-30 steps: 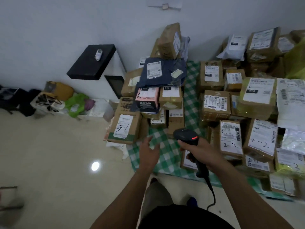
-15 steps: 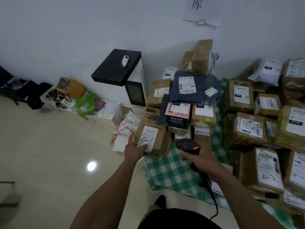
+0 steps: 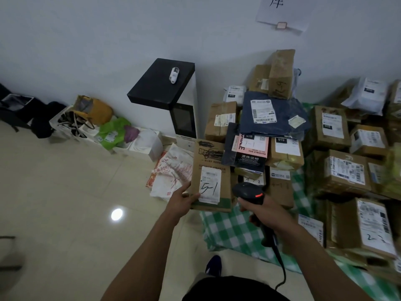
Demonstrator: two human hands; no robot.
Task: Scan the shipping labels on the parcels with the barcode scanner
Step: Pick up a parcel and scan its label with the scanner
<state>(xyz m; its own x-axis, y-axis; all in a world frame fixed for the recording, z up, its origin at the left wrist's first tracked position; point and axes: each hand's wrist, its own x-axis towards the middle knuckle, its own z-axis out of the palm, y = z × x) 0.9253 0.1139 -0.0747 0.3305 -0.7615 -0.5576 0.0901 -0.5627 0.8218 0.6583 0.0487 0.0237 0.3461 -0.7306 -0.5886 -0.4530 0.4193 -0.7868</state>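
Observation:
A brown cardboard parcel (image 3: pixel 213 161) stands at the left edge of the pile, its white shipping label (image 3: pixel 210 184) marked "5-1" facing me. My left hand (image 3: pixel 181 200) grips the parcel's lower left corner, thumb on the front beside the label. My right hand (image 3: pixel 263 210) holds a black corded barcode scanner (image 3: pixel 249 191) by its handle, a red light on the head, just right of that parcel. Behind are stacked more labelled parcels, among them a dark blue mailer bag (image 3: pixel 273 115) and a pink and black box (image 3: pixel 251 148).
Several more labelled boxes (image 3: pixel 345 170) crowd the right side on a green checked cloth (image 3: pixel 234 229). A white and black cabinet (image 3: pixel 171 96) stands by the wall, bags (image 3: pixel 93 118) left of it. Tiled floor (image 3: pixel 65 203) lies open to the left. My shoe (image 3: pixel 213 265) shows below.
The view has swung left and closer to the pile. My left hand reached from the cloth to the "5-1" parcel and now grips its corner. The scanner came up beside that parcel.

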